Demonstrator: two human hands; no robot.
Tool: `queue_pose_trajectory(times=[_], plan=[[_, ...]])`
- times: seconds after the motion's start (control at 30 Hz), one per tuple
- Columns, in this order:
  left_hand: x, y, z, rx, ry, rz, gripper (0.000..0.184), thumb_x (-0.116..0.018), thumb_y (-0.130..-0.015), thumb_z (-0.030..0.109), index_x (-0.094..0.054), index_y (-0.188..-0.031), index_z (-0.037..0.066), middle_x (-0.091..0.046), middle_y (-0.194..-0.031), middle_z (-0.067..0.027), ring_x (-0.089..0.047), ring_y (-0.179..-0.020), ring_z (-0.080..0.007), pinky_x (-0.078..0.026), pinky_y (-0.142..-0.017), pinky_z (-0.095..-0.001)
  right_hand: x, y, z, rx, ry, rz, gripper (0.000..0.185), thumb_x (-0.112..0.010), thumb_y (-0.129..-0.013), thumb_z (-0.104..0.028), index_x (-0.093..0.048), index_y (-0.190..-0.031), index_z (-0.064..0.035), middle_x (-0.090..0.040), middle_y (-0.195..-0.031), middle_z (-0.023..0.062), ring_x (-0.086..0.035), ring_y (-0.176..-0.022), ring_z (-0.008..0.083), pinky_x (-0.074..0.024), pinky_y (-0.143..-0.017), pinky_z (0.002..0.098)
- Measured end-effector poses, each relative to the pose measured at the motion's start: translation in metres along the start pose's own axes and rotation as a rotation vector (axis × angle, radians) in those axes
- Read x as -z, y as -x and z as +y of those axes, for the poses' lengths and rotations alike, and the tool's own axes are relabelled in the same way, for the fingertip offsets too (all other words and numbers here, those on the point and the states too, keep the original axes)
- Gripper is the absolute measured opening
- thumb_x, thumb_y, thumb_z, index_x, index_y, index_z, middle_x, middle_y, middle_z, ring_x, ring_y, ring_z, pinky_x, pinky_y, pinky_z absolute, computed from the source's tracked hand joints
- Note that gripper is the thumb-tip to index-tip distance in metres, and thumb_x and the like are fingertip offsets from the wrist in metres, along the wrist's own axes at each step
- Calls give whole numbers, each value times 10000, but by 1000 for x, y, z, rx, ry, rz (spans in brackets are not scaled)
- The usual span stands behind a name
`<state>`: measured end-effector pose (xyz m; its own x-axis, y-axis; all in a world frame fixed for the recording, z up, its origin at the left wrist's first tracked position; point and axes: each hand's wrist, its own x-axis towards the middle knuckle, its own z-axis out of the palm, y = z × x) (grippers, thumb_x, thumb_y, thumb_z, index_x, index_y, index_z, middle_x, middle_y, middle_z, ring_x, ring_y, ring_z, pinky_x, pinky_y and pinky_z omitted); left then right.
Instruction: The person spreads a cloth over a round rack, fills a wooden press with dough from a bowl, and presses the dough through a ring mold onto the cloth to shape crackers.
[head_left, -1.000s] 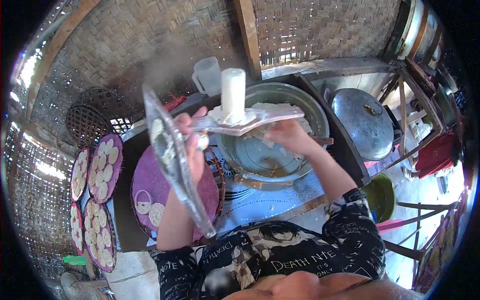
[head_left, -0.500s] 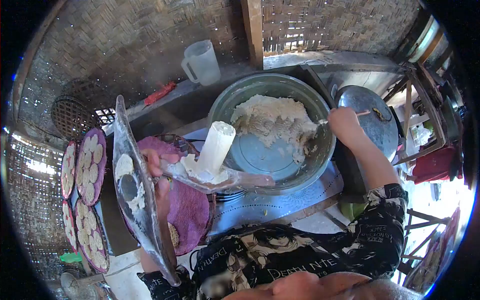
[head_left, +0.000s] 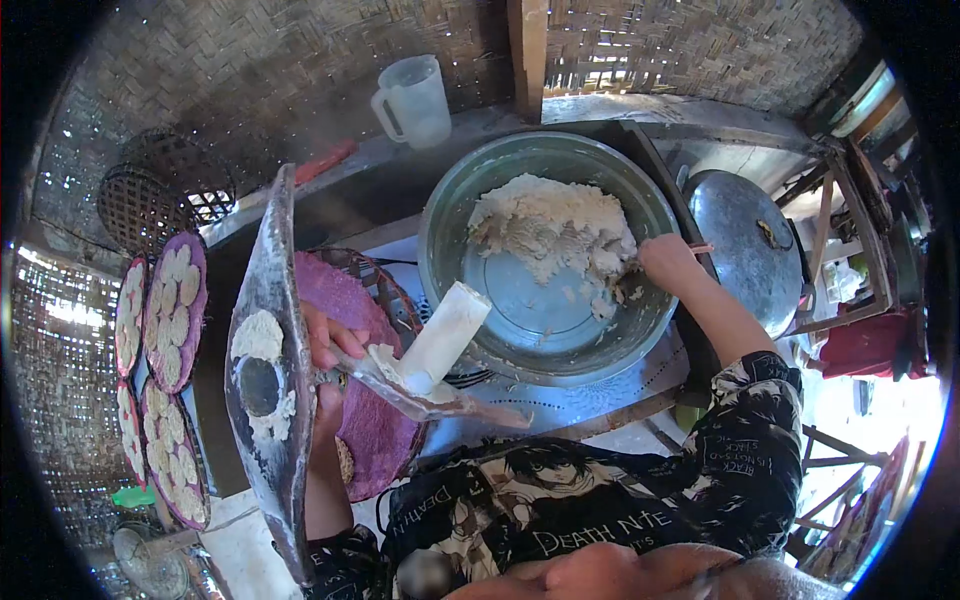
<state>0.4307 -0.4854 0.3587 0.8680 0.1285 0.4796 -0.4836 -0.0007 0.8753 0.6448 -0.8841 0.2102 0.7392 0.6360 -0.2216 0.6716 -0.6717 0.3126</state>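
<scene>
My left hand [head_left: 328, 350] grips a hinged wooden press between its two arms. The press's long board [head_left: 268, 385] stands nearly upright, with pale dough around a round hole. Its other arm [head_left: 450, 405] carries a white, dough-smeared cylinder [head_left: 445, 335] tilted up to the right. My right hand [head_left: 672, 265] is closed round a utensil handle at the right rim of a large basin [head_left: 545, 345]. The utensil's other end meets the mound of pale dough [head_left: 555, 225] inside the basin. Behind the press lies a purple cloth-covered round tray [head_left: 375, 425], partly hidden.
A translucent jug [head_left: 417, 105] stands behind the basin. To the right sits a lidded metal pot [head_left: 740, 250]. Trays with flat pale rounds [head_left: 175, 315] lean at the left, near dark woven baskets [head_left: 143, 210]. A wooden post [head_left: 527, 60] rises at the back.
The press has moved left and its arms have opened apart, the cylinder tilting right. My right hand has gone from above the basin to its right rim, now holding a utensil.
</scene>
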Motion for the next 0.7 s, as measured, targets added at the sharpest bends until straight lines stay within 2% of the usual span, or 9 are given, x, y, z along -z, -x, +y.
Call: queue_pose_trajectory(times=[0.03,0.17,0.23,0.37,0.43,0.53,0.57,0.7], plan=[[1,1,1,10,-3,-8,362,-731,-696,308,-475,-831,92,-405,-873,-61,-541,-793,-207,-511,-772,-397,2,1,-2,12,0,-8,78,-566,-671,-96,-616,-684,-36,-619,-692,120,-627,-646,279,-478,-553,390],[1,4,6,87,-54,-55,365,-713,-717,349,-467,-824,103,-400,-869,-48,-523,-764,-180,-510,-741,-378,41,8,-14,-48,36,-278,129,-583,-688,-128,-673,-731,-47,-653,-782,133,-643,-739,278,-499,-642,383],[1,13,-12,66,68,-23,368,-711,-720,361,-465,-825,107,-400,-871,-34,-510,-760,-169,-503,-730,-358,66,9,-15,-64,17,-408,143,-592,-677,-130,-678,-749,-41,-654,-804,143,-642,-757,286,-500,-660,390],[-9,16,1,83,-46,-33,407,-729,-701,384,-462,-836,108,-397,-853,-1,-481,-758,-148,-485,-731,-329,85,12,-13,-52,-59,-398,163,-624,-638,-124,-680,-761,-34,-654,-821,148,-637,-778,305,-501,-669,399],[-8,17,4,79,-55,-47,402,-724,-705,367,-470,-870,102,-421,-873,-17,-494,-779,-156,-484,-739,-332,90,14,-25,-41,-24,-405,169,-635,-621,-120,-682,-762,-38,-654,-823,145,-636,-781,306,-501,-667,399],[-4,22,8,89,-58,-62,399,-716,-711,341,-482,-921,94,-457,-902,-42,-513,-810,-169,-482,-751,-336,56,16,-48,49,67,-491,124,-623,-604,-131,-675,-700,-72,-648,-736,124,-633,-726,303,-494,-626,408],[-3,23,9,96,-59,-61,400,-713,-713,332,-487,-938,91,-470,-912,-50,-519,-820,-173,-482,-755,-338,50,19,-46,116,63,-460,138,-625,-608,-156,-675,-703,-68,-641,-722,129,-630,-733,305,-491,-628,412],[6,29,6,166,-36,-45,411,-702,-721,298,-503,-1006,80,-518,-951,-83,-545,-861,-191,-480,-772,-344,68,28,-46,143,-17,-515,186,-610,-671,-193,-675,-761,-44,-649,-813,155,-634,-784,295,-498,-683,407]])
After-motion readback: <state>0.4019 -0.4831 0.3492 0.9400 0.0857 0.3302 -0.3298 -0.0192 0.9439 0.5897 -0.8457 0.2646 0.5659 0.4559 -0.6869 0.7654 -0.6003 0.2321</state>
